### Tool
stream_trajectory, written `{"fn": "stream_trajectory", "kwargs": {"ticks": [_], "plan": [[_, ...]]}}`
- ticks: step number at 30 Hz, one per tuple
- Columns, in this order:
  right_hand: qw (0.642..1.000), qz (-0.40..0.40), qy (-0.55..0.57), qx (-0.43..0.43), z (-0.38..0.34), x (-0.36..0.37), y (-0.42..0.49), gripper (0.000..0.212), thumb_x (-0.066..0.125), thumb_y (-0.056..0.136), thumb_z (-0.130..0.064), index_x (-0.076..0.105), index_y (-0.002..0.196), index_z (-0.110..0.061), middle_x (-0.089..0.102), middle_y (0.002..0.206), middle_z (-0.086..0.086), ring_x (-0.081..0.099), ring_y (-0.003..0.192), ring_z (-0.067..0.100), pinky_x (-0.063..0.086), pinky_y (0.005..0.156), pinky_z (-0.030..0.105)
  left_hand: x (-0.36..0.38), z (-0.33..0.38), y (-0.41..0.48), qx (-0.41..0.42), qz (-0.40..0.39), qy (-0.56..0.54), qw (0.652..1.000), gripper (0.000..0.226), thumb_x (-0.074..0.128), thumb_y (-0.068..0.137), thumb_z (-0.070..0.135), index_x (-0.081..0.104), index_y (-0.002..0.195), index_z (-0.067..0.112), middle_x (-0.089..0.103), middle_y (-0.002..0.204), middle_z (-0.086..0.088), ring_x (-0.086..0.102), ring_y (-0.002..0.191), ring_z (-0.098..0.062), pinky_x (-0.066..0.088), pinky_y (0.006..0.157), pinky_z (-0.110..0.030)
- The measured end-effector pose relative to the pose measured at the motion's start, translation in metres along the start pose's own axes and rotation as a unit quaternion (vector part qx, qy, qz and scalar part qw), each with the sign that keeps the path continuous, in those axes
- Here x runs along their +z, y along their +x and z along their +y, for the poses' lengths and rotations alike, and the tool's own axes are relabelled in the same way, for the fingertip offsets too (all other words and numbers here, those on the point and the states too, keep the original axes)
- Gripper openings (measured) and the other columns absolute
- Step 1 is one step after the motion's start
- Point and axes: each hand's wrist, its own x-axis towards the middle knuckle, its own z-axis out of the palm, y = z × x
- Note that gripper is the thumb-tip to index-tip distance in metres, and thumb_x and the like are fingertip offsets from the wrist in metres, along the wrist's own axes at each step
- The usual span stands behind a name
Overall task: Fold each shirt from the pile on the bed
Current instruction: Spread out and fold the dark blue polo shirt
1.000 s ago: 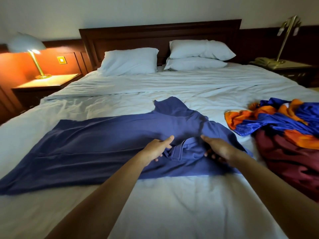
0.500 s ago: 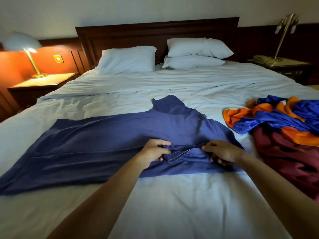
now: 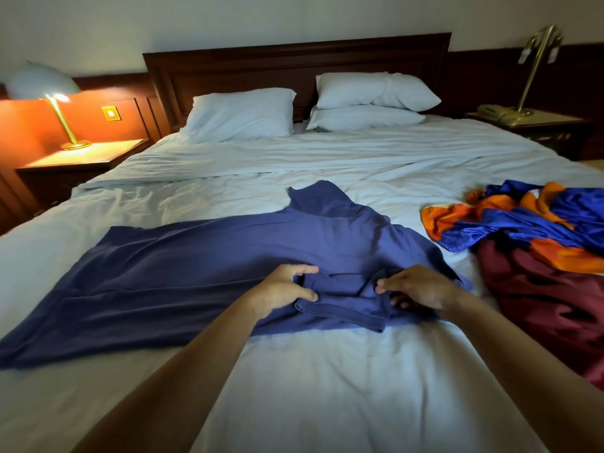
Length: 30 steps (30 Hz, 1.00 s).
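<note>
Pinching the blue shirt (image 3: 196,273) on the bed (image 3: 327,387), left hand (image 3: 284,289) and right hand (image 3: 421,287) sit close together — each grip curled on its cloth fold.

— What's at the back?
— A dark headboard (image 3: 294,67) on a pale wall (image 3: 228,21), with three white pillows (image 3: 242,114) on the bed (image 3: 327,165).
— The sides?
— A nightstand (image 3: 81,158) at left, its lamp (image 3: 42,81) lit — at right an unlit lamp (image 3: 536,60) beside a phone (image 3: 492,111).

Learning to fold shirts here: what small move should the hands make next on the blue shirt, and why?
Probably lay the pinched flap flat and smooth it: left hand and right hand grip a bunched fold of the blue shirt, whose body lies spread out.
</note>
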Motion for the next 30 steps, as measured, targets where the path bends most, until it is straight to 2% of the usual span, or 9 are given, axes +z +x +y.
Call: {"fn": "stream_trajectory", "kwargs": {"ticks": [4, 8, 13, 18, 21, 23, 25, 28, 30], "plan": [[0.991, 0.049, 0.119, -0.031, 0.002, 0.010, 0.002, 0.024, 0.065, 0.086, 0.009, 0.074, 0.105, -0.004, 0.071, 0.089, 0.012, 0.064, 0.068, 0.013, 0.054, 0.055, 0.017, 0.001, 0.003, -0.002, -0.029, 0.029, -0.109, 0.993, 0.050, 0.072, 0.087, 0.003, 0.064, 0.133, 0.019, 0.055, 0.135, -0.007, 0.062, 0.118, -0.023, 0.053, 0.089, -0.030], [0.987, 0.123, 0.081, -0.068, 0.000, 0.012, 0.008, 0.042, 0.055, 0.086, 0.015, 0.069, 0.120, -0.006, 0.068, 0.081, 0.003, 0.055, 0.064, 0.010, 0.044, 0.051, 0.011, 0.000, 0.002, -0.005, -0.042, 0.038, -0.149, 0.987, 0.056, 0.070, 0.086, -0.005, 0.059, 0.138, 0.015, 0.049, 0.140, -0.007, 0.064, 0.107, -0.016, 0.056, 0.071, -0.017], [0.993, 0.103, 0.022, -0.045, 0.013, 0.001, 0.007, 0.049, 0.047, 0.087, 0.015, 0.065, 0.126, -0.008, 0.057, 0.049, -0.011, 0.040, 0.038, 0.001, 0.033, 0.040, 0.011, -0.007, -0.006, -0.005, -0.047, 0.014, -0.129, 0.990, 0.061, 0.075, 0.082, -0.007, 0.058, 0.138, 0.012, 0.048, 0.138, -0.007, 0.067, 0.097, -0.013, 0.060, 0.072, -0.022], [0.999, 0.001, 0.026, 0.027, 0.016, -0.009, 0.001, 0.040, 0.053, 0.091, 0.002, 0.065, 0.119, -0.024, 0.062, 0.064, -0.005, 0.055, 0.049, 0.008, 0.049, 0.053, 0.022, -0.009, 0.000, 0.000, -0.085, 0.037, -0.142, 0.986, 0.044, 0.075, 0.089, 0.016, 0.059, 0.129, 0.005, 0.066, 0.108, -0.015, 0.068, 0.078, -0.022, 0.061, 0.066, -0.028], [0.997, 0.016, 0.077, 0.022, 0.007, -0.005, 0.006, 0.027, 0.064, 0.093, -0.020, 0.066, 0.119, -0.028, 0.070, 0.099, -0.001, 0.067, 0.085, 0.016, 0.056, 0.067, 0.030, -0.004, 0.002, 0.010, -0.101, 0.097, -0.177, 0.974, 0.043, 0.076, 0.089, 0.023, 0.058, 0.125, 0.008, 0.067, 0.108, -0.014, 0.068, 0.088, -0.024, 0.059, 0.066, -0.028], [0.997, 0.041, 0.059, -0.035, 0.005, 0.003, 0.013, 0.039, 0.069, 0.090, -0.012, 0.064, 0.127, -0.021, 0.069, 0.116, 0.003, 0.063, 0.110, 0.019, 0.054, 0.091, 0.034, 0.004, 0.003, 0.018, -0.089, 0.140, -0.189, 0.968, 0.043, 0.078, 0.086, 0.013, 0.058, 0.124, 0.011, 0.066, 0.109, -0.010, 0.067, 0.094, -0.025, 0.058, 0.070, -0.029], [0.995, 0.057, 0.048, -0.065, 0.002, 0.011, 0.018, 0.049, 0.067, 0.086, 0.004, 0.061, 0.132, -0.011, 0.068, 0.120, 0.008, 0.061, 0.113, 0.020, 0.050, 0.098, 0.030, 0.012, 0.006, 0.022, -0.072, 0.151, -0.208, 0.964, 0.040, 0.074, 0.085, -0.002, 0.060, 0.122, 0.009, 0.063, 0.097, -0.006, 0.065, 0.087, -0.021, 0.056, 0.075, -0.032], [0.985, 0.066, 0.152, -0.043, -0.004, 0.014, 0.022, 0.051, 0.056, 0.087, 0.015, 0.059, 0.133, -0.006, 0.064, 0.120, 0.009, 0.061, 0.093, 0.015, 0.052, 0.069, 0.015, 0.017, 0.007, 0.025, -0.065, 0.166, -0.231, 0.957, 0.036, 0.066, 0.088, -0.010, 0.065, 0.122, 0.004, 0.063, 0.097, -0.006, 0.062, 0.092, -0.021, 0.055, 0.087, -0.037], [0.965, 0.073, 0.250, -0.015, -0.004, 0.009, 0.021, 0.046, 0.047, 0.092, 0.014, 0.060, 0.131, -0.009, 0.062, 0.097, 0.011, 0.057, 0.070, 0.010, 0.049, 0.052, 0.014, 0.015, 0.008, 0.021, -0.072, 0.172, -0.270, 0.945, 0.035, 0.059, 0.092, -0.011, 0.064, 0.123, 0.005, 0.061, 0.102, -0.006, 0.062, 0.087, -0.019, 0.059, 0.073, -0.028]]}}
